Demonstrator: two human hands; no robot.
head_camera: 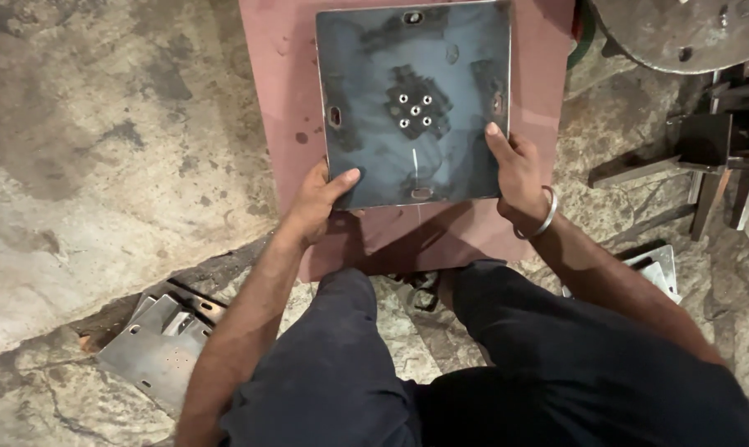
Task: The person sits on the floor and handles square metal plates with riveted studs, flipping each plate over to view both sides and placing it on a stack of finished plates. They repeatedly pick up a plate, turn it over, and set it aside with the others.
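Both hands grip a square metal plate (413,103) by its near corners: the left hand (318,203) clasps the near left corner with the thumb laid on top, and the right hand (517,172), a metal bangle (544,217) on its wrist, holds the near right edge. That plate lies flat on a reddish table (288,99), beyond the person's knees. Left of the knees, more metal plates (161,348) lie stacked on the concrete floor (101,149).
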